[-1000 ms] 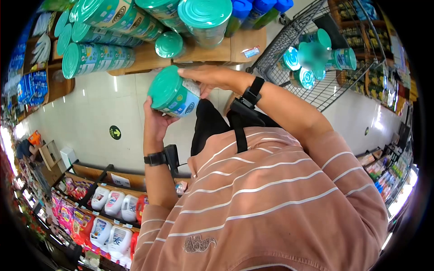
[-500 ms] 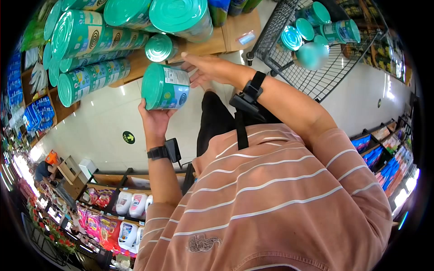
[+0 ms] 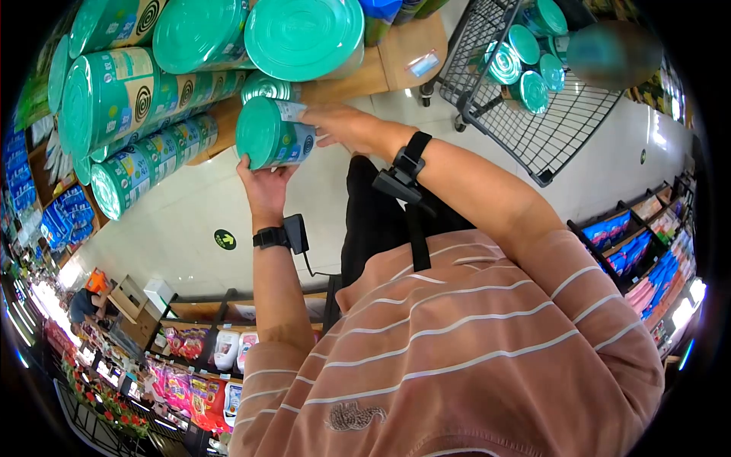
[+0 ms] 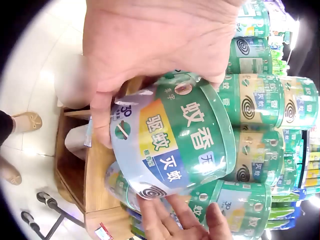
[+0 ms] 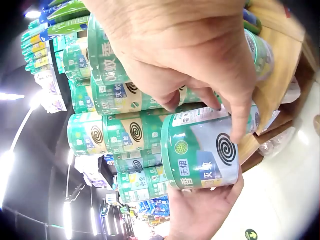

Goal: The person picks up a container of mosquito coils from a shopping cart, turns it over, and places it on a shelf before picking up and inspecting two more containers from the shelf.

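By the bench edge (image 3: 384,76), a tub (image 3: 272,137), seemingly under inspection, was grasped by the left grip (image 3: 266,186), touched by the unclenched right grip (image 3: 343,126); steady support seemed needed next.

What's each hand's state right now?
Left hand: holding a green canister.
Right hand: open, beside the canister; whether it touches is unclear.

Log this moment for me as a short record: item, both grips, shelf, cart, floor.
Item: canister, tilted, green lid on, black spiral on its label
Left grip: holds the canister from below
Right grip: at the canister's base end; firmness of contact cannot be told
Shelf: wooden display bearing stacked canisters
Cart: wire cart with several green-lidded canisters inside
Floor: pale tiles, round arrow sign
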